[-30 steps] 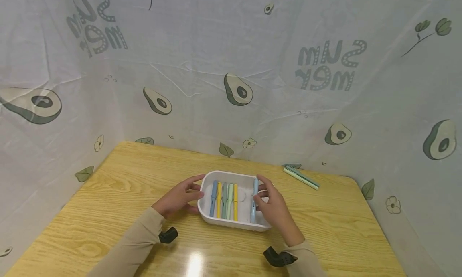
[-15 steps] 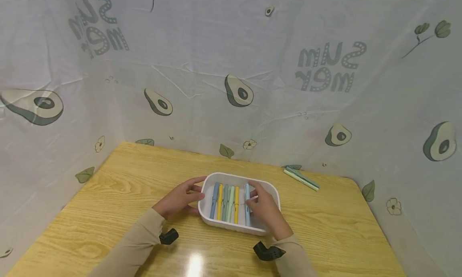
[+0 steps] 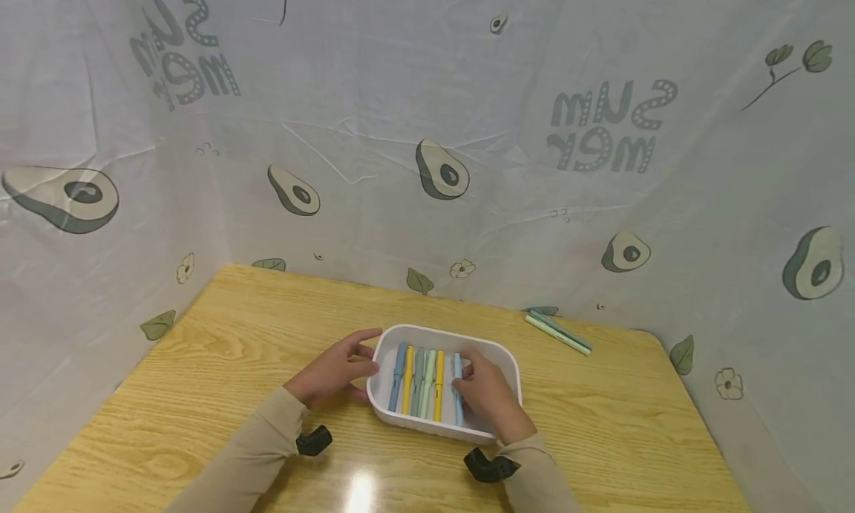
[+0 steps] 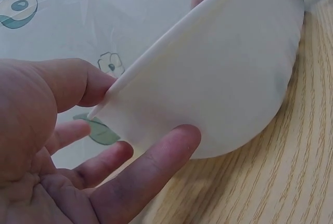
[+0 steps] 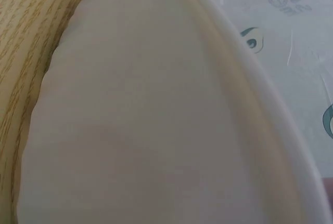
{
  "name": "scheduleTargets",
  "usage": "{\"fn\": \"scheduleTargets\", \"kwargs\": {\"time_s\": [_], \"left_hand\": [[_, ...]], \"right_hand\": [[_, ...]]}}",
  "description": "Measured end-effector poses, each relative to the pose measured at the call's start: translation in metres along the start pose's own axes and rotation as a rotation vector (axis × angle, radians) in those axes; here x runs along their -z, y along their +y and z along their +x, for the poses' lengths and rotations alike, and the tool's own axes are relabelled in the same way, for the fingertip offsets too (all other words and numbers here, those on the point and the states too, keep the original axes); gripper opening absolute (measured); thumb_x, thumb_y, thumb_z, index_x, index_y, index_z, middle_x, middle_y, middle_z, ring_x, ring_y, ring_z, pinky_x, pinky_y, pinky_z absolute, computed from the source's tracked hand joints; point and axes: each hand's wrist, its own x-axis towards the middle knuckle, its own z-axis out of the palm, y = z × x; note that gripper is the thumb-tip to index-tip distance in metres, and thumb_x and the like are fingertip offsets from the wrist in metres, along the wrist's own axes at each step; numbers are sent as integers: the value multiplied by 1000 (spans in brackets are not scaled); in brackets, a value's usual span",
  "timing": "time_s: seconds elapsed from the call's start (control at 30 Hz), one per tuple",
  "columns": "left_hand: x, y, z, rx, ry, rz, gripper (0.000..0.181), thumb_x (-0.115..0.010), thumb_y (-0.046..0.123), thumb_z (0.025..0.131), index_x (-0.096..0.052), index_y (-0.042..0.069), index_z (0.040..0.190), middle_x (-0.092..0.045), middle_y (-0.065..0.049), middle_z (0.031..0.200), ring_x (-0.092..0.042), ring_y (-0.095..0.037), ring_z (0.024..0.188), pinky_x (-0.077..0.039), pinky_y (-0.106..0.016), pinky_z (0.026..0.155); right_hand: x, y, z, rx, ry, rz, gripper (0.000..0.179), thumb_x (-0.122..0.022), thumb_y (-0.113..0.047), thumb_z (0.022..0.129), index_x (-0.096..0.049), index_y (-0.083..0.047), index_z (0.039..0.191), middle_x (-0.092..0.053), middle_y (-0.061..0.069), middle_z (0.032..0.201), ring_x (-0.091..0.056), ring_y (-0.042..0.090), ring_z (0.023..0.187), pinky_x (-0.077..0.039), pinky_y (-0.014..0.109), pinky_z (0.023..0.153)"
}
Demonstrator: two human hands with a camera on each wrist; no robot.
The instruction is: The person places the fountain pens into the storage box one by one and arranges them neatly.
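Note:
A white plastic box (image 3: 434, 429) stands on the table; its outer wall fills much of both wrist views. My left hand (image 3: 337, 370) holds its left end, thumb over the rim and a finger (image 4: 174, 143) against the outer wall. Inside the box, my right hand (image 3: 490, 394) pinches a light blue pen (image 3: 458, 409) upright to the near side. Left of that pen lie a blue pen (image 3: 397, 376), a yellow pen (image 3: 407, 383), a grey-green pen (image 3: 418, 383), a light green pen (image 3: 428, 385) and another yellow pen (image 3: 438, 387), side by side. In the right wrist view the wall hides most of the hand.
Two more pens, one pale green (image 3: 554, 332) and one dark green (image 3: 568, 333), lie on the wooden table (image 3: 601, 416) at the back right. A printed curtain (image 3: 374, 246) hangs behind and beside the table.
My right hand has moved left inside the box, bringing the light blue pen closer to the row. The left hand stays at the box's left end.

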Motion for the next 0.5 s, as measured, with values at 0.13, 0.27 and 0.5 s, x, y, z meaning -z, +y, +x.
{"fn": "scheduleTargets", "kwargs": {"time_s": [0.13,0.27,0.5], "left_hand": [[0,-1,0,-1,-1,-8,68,-63,7,103,-31,15,162,-46,-27,140,-61,-35,114,-65,-50,76],[0,-1,0,-6,-1,-10,68,-63,7,102,-31,14,162,-46,-27,139,-61,-35,114,-65,-50,76],[-2,2,-1,-23,5,4,68,-62,6,102,-32,13,162,-47,-27,138,-61,-36,114,-65,-50,75]], "right_hand": [[0,0,0,-22,21,-84,34,-71,-9,95,-59,2,125,-61,6,89,-57,18,79,-51,32,67],[1,0,0,-36,21,-84,38,-68,-7,96,-57,2,131,-60,6,88,-57,18,75,-49,30,64],[0,-4,-1,-70,-73,-17,51,-66,-8,99,-47,0,145,-61,11,90,-62,18,61,-52,28,50]]}}
